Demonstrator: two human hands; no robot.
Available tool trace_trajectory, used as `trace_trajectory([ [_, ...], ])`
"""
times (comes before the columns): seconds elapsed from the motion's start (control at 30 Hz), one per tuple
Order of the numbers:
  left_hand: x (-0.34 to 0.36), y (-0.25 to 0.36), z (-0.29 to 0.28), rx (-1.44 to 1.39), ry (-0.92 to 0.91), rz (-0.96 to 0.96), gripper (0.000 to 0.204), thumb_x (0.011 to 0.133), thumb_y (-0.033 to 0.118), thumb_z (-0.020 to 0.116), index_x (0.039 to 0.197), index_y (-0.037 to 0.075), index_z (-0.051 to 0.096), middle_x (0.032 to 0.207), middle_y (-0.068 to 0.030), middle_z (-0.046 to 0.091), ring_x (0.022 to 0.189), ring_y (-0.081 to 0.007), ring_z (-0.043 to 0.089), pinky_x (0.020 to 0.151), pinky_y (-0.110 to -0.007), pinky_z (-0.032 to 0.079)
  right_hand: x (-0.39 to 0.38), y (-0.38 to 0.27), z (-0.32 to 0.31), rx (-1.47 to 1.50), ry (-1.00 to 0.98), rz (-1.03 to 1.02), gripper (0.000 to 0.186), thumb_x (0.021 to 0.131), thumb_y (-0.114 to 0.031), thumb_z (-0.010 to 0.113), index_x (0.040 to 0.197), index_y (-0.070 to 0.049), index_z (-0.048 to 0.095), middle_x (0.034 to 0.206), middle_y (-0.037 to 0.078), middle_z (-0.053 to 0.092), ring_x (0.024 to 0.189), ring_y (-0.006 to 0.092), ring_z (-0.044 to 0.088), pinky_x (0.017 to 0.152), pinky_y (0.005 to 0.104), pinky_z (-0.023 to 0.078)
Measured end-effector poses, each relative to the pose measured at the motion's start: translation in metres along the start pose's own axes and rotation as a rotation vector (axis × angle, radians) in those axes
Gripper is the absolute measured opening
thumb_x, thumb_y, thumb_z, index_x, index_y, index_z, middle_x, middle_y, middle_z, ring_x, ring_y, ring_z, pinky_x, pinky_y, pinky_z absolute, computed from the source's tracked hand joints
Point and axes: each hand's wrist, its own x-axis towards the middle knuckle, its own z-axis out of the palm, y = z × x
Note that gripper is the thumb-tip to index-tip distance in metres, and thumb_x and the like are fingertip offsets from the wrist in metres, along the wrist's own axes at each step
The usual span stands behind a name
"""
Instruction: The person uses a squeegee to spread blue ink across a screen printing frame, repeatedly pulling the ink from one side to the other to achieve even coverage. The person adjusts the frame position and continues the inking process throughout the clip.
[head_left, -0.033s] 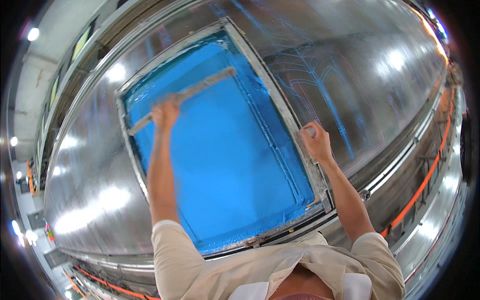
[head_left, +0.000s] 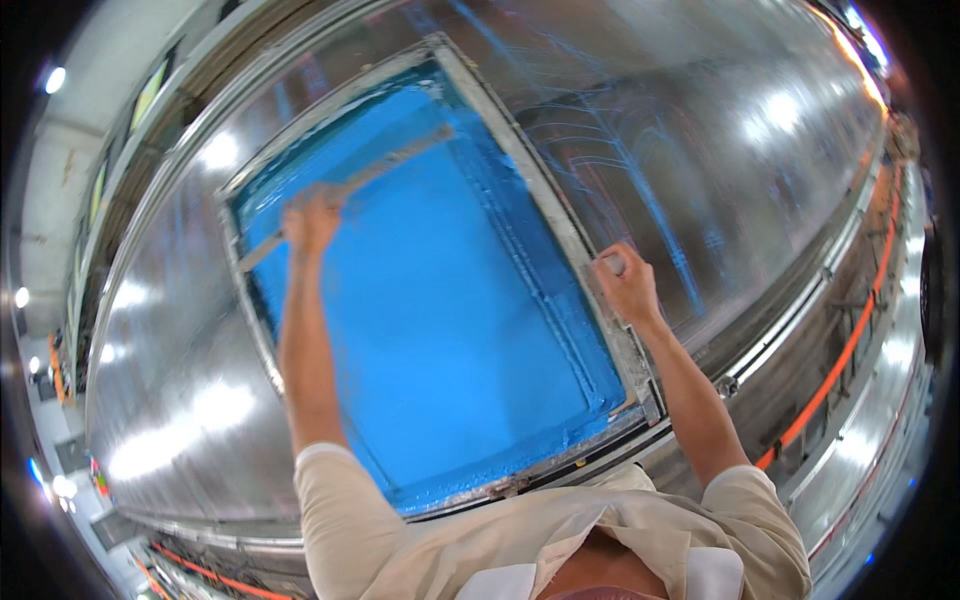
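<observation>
A screen-printing frame (head_left: pixel 541 180) with a pale, worn rim lies tilted on the metal table in front of me. Bright blue ink (head_left: pixel 420 330) covers its mesh, with thicker ridges along the right side. My left hand (head_left: pixel 312 218) is closed round the middle of a long squeegee (head_left: pixel 395 160), which spans the frame slantwise near its far end; both are slightly blurred. The squeegee's lower edge is hidden. At the frame's right rim, my right hand (head_left: pixel 628 287) is closed, with a small pale rounded thing (head_left: pixel 615 264) showing between thumb and fingers.
The long shiny metal table (head_left: pixel 170 330) reaches far to both sides, with blue and reddish ink lines (head_left: pixel 640 180) to the right of the frame. A metal rail (head_left: pixel 780 325) and an orange strip (head_left: pixel 835 375) run along the near right edge.
The far part of the frame, the squeegee and my left hand appear slightly further left. The squeegee sits a little nearer the frame's far end. My right hand stays at the rim.
</observation>
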Motion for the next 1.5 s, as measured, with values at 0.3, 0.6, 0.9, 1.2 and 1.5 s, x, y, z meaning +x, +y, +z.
trace_trajectory([
  [0.3,0.118,-0.049,0.05,0.063,-0.3,-0.05,0.052,0.085,0.039,0.075,0.126,0.008,0.066,0.118,-0.0163,0.07,0.112,-0.0362,0.064,0.099,-0.046,0.047,0.002,-0.002,-0.021,-0.049,-0.026,0.098,0.028,0.084,-0.03,0.07,0.099,-0.006,0.065,0.071,0.017,0.067,0.065,0.0316,0.068,0.061,0.0416,0.052],
  [0.6,-0.029,0.019,-0.033,-0.14,-0.307,0.103,0.036,0.084,0.035,0.076,0.112,0.011,0.074,0.108,-0.0132,0.073,0.096,-0.0337,0.07,0.084,-0.042,0.055,-0.003,0.0,-0.014,0.033,-0.073,0.068,0.023,0.088,-0.03,0.069,0.098,-0.01,0.067,0.066,0.014,0.067,0.059,0.0223,0.065,0.058,0.0374,0.052],
  [0.9,-0.334,0.211,-0.165,-0.277,-0.258,0.126,0.038,0.069,0.003,0.074,0.104,0.019,0.074,0.108,-0.0023,0.074,0.08,-0.0243,0.066,0.075,-0.04,0.047,0.008,0.016,-0.017,-0.025,-0.141,-0.004,0.038,0.087,-0.041,0.065,0.109,-0.011,0.068,0.073,0.014,0.069,0.074,0.0274,0.069,0.071,0.0409,0.052],
  [1.2,-0.377,0.277,-0.231,-0.281,-0.485,-0.093,0.056,0.051,-0.002,0.074,0.105,0.011,0.075,0.11,-0.0058,0.071,0.1,-0.0317,0.063,0.09,-0.044,0.048,0.001,0.033,-0.011,0.265,-0.104,-0.158,0.021,0.093,-0.026,0.066,0.102,-0.008,0.065,0.077,0.016,0.068,0.064,0.0237,0.066,0.057,0.0396,0.051],
  [1.5,-0.364,0.267,-0.219,-0.306,-0.567,-0.079,0.037,0.063,0.012,0.077,0.099,0.008,0.074,0.101,-0.0075,0.072,0.089,-0.0328,0.064,0.083,-0.045,0.049,-0.001,0.027,-0.033,0.482,-0.326,-0.008,0.041,0.094,-0.023,0.063,0.122,0.005,0.053,0.075,0.027,0.067,0.068,0.0421,0.069,0.061,0.048,0.055],
])
